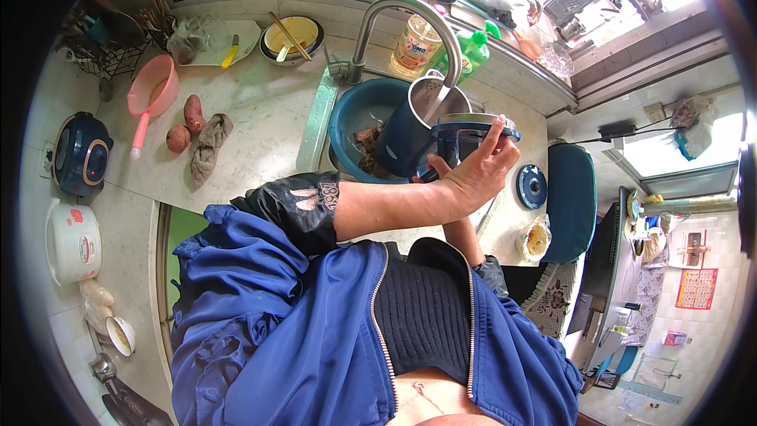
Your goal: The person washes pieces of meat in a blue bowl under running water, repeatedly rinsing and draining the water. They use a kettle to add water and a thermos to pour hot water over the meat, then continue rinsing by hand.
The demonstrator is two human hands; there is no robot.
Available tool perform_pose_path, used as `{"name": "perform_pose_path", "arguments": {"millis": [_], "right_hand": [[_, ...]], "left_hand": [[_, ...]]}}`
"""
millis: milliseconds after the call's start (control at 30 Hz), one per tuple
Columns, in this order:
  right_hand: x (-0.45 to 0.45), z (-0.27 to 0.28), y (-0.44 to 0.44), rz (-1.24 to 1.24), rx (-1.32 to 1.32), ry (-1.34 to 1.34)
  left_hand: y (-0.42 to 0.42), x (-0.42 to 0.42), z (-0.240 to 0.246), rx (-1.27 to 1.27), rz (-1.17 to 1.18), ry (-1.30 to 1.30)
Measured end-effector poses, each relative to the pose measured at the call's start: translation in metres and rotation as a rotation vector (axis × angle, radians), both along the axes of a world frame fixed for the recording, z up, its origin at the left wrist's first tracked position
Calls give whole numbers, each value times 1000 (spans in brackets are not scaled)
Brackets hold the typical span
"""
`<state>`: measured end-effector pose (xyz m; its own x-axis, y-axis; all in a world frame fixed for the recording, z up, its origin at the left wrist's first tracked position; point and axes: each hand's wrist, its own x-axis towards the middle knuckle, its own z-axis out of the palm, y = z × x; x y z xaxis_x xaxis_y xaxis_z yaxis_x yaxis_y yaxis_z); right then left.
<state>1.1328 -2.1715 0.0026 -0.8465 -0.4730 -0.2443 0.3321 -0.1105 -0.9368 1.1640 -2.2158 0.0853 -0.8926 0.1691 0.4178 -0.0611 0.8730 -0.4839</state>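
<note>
A dark-blue kettle [397, 141] with a metal lining tilts over a blue plastic basin [346, 148] in the sink. Water appears to run into its mouth from the curved metal faucet [378, 9]. My left hand [488, 160] reaches across and grips the raised round lid [473, 121] at its rim. Behind my left wrist, my right hand [436, 167] is mostly hidden. Its visible fingers curl at the kettle's handle [447, 154]. Brownish root-like pieces [368, 141] lie in the basin.
Soap bottles [417, 44] stand behind the faucet. A pink dipper [152, 89], reddish tubers [193, 113] and a grey cloth [211, 148] lie on the left counter. Stacked bowls [290, 38] hold chopsticks. To the right are a round blue disc [531, 187] and a wrapped bowl [534, 239].
</note>
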Motion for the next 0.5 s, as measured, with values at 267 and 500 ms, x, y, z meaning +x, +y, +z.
{"name": "perform_pose_path", "arguments": {"millis": [267,500], "right_hand": [[-7,-24,8,32,-60,99],[-12,-35,14,68,-106,172]], "left_hand": [[1,5,5,118,-88,118],[-1,15,14,321,-331,316]]}}
